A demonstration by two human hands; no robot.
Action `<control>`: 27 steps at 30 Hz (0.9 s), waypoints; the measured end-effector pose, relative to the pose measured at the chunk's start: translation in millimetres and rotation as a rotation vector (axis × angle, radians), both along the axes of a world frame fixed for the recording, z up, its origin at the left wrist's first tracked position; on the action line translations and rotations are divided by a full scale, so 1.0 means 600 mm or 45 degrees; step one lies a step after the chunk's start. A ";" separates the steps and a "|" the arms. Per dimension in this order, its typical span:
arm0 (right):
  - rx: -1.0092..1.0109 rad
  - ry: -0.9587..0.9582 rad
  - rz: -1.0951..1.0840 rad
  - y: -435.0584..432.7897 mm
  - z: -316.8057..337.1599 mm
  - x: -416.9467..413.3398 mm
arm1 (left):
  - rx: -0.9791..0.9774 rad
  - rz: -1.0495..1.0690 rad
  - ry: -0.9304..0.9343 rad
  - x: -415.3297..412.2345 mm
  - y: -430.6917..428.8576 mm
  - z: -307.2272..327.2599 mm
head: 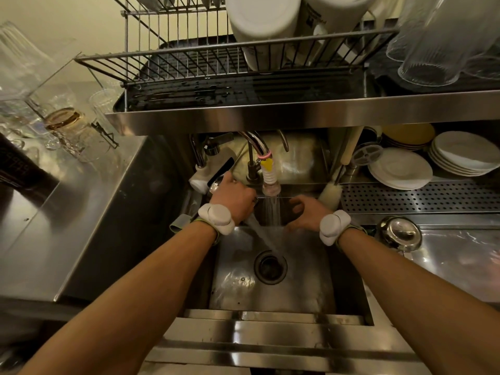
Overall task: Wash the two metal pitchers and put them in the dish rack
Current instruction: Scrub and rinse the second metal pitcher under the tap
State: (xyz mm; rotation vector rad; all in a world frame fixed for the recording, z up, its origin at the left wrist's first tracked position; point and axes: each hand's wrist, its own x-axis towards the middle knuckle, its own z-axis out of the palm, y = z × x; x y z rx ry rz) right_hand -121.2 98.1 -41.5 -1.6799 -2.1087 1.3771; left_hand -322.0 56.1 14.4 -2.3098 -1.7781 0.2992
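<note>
Two hands reach over the sink (pixel 297 282) toward the tap (pixel 253 169). The left hand (pixel 234 197) lies against the base of the tap with its thumb stretched up and away. Its fingers are tucked out of sight behind the hand, so I cannot tell whether they grip anything. The right hand (pixel 307 213) sits just right of the running water (pixel 272 209). Its fingers (pixel 296 203) are curled like a claw with the thumb apart. The gap between them is dark, and whether they hold something cannot be told.

The water falls from the ribbed nozzle (pixel 270 182) between the hands, and the drain (pixel 270 266) sits mid-basin. The basin floor nearer than the hands lies open, walled by steel all round. A steel shelf edge (pixel 297 112) juts out above the tap, close over the hands. On it the dish rack (pixel 189 63) has bare wires on its left half, white tubs (pixel 263 23) lean in its right half, and ribbed glasses (pixel 433 50) stand further right.

One metal pitcher (pixel 400 234) stands upright on the counter (pixel 460 253) just right of the sink, near the right wrist and untouched. It is round and polished, with bright reflections inside its mouth. Stacked white plates (pixel 400 169) sit beyond it under the shelf.
</note>
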 end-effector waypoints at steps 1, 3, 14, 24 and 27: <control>-0.004 0.008 0.001 0.000 0.001 0.000 | -0.019 0.023 -0.041 0.000 0.000 0.002; -0.002 0.017 0.008 0.001 0.003 0.000 | -0.067 0.132 -0.203 -0.004 0.002 0.000; 0.015 0.293 -0.031 0.000 -0.007 -0.018 | -0.543 0.806 -1.719 0.002 -0.007 -0.064; 0.152 0.351 -0.211 0.001 -0.028 -0.040 | -0.302 0.955 -1.746 -0.055 -0.013 -0.069; 0.184 0.396 -0.213 0.000 -0.013 -0.055 | -0.255 0.929 -1.680 -0.064 -0.017 -0.078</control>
